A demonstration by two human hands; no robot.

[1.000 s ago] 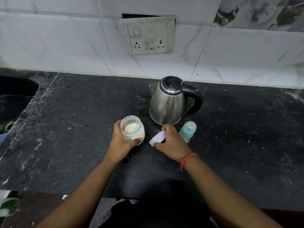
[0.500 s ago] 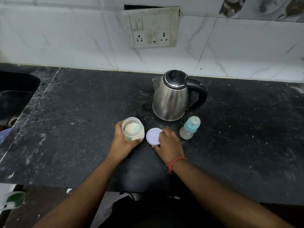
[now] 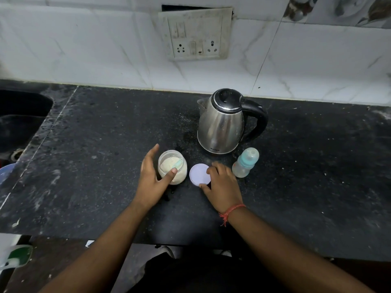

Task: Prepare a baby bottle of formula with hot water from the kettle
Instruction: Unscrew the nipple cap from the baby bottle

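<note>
An open clear jar (image 3: 182,174) of pale formula powder stands on the black counter (image 3: 101,149), with a teal scoop (image 3: 179,163) lying inside it. My left hand (image 3: 150,180) is beside the jar on its left, fingers spread off it and only the thumb touching its front. The jar's white lid (image 3: 197,173) lies flat just right of the jar. My right hand (image 3: 222,187) holds the lid's right edge between thumb and fingertips. A capped baby bottle (image 3: 245,162) with a teal collar stands right of that hand. The steel kettle (image 3: 222,123), lid closed, is behind both.
A dark sink (image 3: 19,119) is cut into the counter at far left. A socket panel (image 3: 195,32) hangs on the white tiled wall behind the kettle. The counter's front edge runs just below my forearms.
My right hand has lowered the lid from tilted in the air to flat on the counter. My left hand has loosened from gripping the jar, its fingers now spread away.
</note>
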